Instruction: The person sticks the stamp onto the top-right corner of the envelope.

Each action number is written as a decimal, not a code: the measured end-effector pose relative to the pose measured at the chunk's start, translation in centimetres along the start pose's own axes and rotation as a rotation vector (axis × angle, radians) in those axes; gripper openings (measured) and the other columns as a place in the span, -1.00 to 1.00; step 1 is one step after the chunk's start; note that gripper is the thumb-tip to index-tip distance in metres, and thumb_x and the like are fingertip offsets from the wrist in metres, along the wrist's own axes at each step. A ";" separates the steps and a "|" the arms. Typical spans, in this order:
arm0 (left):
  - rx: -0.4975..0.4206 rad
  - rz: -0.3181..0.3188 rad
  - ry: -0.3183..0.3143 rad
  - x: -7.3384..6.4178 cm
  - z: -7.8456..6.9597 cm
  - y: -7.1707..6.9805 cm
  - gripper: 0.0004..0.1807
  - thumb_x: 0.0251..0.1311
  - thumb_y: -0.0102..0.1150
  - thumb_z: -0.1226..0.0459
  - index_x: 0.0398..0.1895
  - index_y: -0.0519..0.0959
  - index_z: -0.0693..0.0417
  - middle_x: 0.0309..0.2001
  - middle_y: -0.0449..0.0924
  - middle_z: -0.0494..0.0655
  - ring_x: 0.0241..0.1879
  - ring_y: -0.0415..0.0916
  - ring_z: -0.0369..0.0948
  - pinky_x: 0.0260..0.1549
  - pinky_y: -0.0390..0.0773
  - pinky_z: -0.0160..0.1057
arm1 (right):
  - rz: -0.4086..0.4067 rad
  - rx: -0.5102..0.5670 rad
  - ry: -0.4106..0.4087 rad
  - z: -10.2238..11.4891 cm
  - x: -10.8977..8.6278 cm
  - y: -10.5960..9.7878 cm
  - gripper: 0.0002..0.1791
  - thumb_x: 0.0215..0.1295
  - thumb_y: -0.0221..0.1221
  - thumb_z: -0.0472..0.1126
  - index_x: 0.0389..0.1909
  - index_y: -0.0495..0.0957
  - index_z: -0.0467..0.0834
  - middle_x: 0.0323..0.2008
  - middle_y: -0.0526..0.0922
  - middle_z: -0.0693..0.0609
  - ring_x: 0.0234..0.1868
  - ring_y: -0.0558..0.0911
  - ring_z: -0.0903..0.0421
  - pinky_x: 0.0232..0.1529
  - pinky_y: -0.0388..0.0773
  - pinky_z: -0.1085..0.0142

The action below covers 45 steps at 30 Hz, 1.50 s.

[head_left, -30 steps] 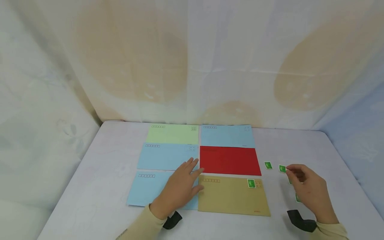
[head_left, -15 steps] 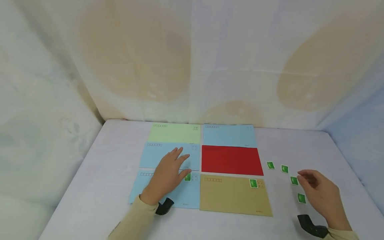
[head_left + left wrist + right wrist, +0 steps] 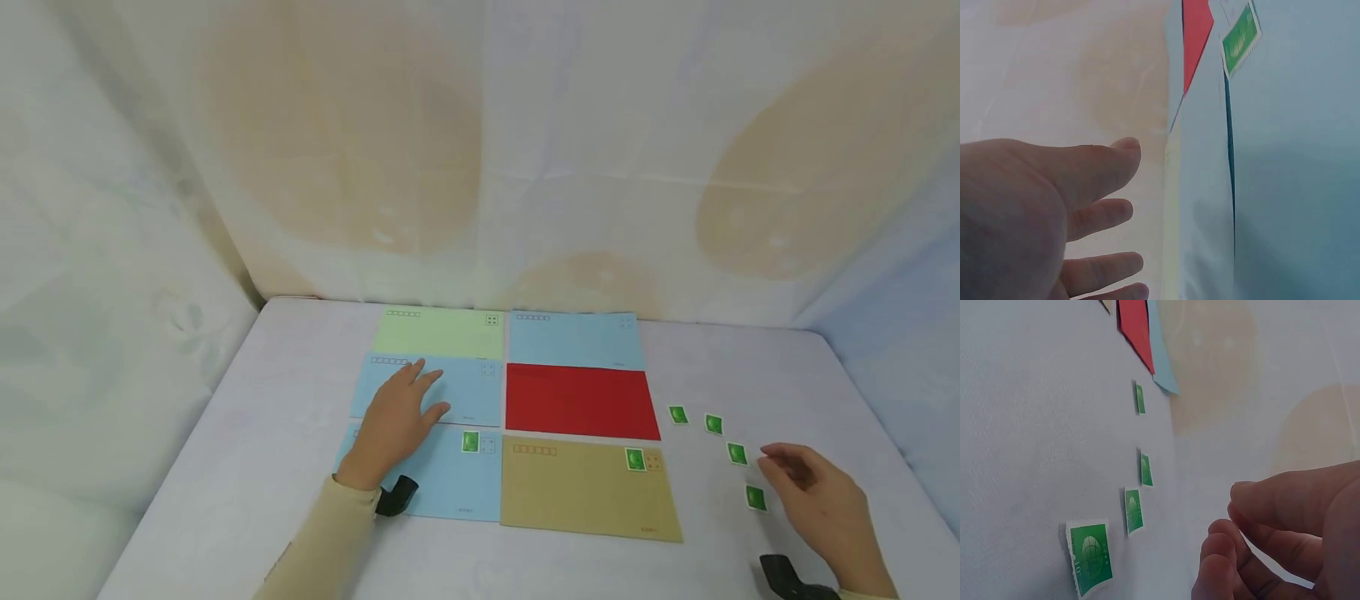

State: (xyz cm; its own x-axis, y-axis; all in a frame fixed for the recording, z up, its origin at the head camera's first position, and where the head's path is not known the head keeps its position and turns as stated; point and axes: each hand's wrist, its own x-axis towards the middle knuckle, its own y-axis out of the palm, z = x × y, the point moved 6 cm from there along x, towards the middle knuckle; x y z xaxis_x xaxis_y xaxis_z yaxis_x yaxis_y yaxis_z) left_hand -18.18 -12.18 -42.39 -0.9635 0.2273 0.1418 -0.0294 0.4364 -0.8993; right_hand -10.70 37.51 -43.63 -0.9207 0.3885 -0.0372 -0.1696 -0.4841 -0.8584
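My left hand (image 3: 390, 425) hovers with spread fingers over the two blue envelopes on the left and holds nothing. A green stamp (image 3: 470, 442) lies on the nearer blue envelope (image 3: 450, 483), beside its printed square. On the tan envelope (image 3: 585, 500) there is another green stamp (image 3: 635, 459), left of the printed square. To the right, my right hand (image 3: 821, 508) stays above the table with loosely bent fingers. Thumb and index finger come close together in the right wrist view, with nothing visible between them. Nearest to it are loose green stamps, including one (image 3: 737, 453) and a nearer one (image 3: 756, 498).
Farther back lie a second blue envelope (image 3: 427, 392), a green envelope (image 3: 442, 333), a red envelope (image 3: 581, 400) and a blue envelope (image 3: 573, 340) at the back right. Two more loose stamps, one (image 3: 678, 415) and another (image 3: 713, 424), lie right of the red envelope.
My left hand has moved left, uncovering the stamp on the near blue envelope. My right hand has drawn back right and toward me, exposing the loose stamps it covered.
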 end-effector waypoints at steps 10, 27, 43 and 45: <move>0.035 0.002 -0.066 0.2 2.1 -0.3 -0.41 0.27 0.36 0.13 0.29 0.53 0.24 0.37 0.33 0.41 0.40 0.21 0.31 0.38 0.24 0.17 | 0.072 -0.016 0.026 -1.2 0.1 0.6 -0.52 0.49 0.13 -0.02 0.13 0.50 -0.37 -0.10 0.62 -0.34 -0.11 0.59 -0.25 -0.50 0.46 0.34; 0.057 0.077 -0.196 0.1 5.0 0.2 -0.36 0.30 0.31 0.10 0.37 0.45 0.21 0.44 0.10 0.53 0.42 -0.01 0.49 0.35 0.14 0.35 | 0.301 -0.031 -0.046 -2.8 0.0 1.6 -0.35 0.46 0.15 0.08 0.21 0.44 -0.45 -0.03 0.64 -0.33 -0.20 0.68 -0.08 -0.41 0.54 0.30; 0.072 0.094 -0.210 -0.1 5.0 0.0 -0.35 0.27 0.35 0.09 0.36 0.47 0.20 0.43 0.11 0.53 0.42 0.01 0.48 0.35 0.18 0.32 | 0.352 -0.096 -0.047 -4.0 0.5 2.5 -0.36 0.40 0.22 0.05 0.14 0.48 -0.48 -0.15 0.65 -0.22 -0.26 0.61 0.02 -0.33 0.58 0.16; 0.078 0.096 -0.209 -0.1 5.0 0.0 -0.35 0.27 0.35 0.09 0.35 0.48 0.20 0.43 0.12 0.52 0.41 0.02 0.48 0.35 0.18 0.32 | 0.359 -0.100 -0.049 -3.9 0.5 2.4 -0.37 0.40 0.23 0.04 0.12 0.49 -0.48 -0.18 0.65 -0.18 -0.27 0.61 0.03 -0.33 0.58 0.16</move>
State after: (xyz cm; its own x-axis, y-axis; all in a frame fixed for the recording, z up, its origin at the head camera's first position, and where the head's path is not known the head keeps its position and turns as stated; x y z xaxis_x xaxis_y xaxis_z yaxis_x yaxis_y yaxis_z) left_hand -19.46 -16.57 -44.48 -0.9967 0.0760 -0.0275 0.0526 0.3510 -0.9349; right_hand -10.15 39.61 -47.74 -0.9313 0.1687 -0.3229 0.2003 -0.5031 -0.8407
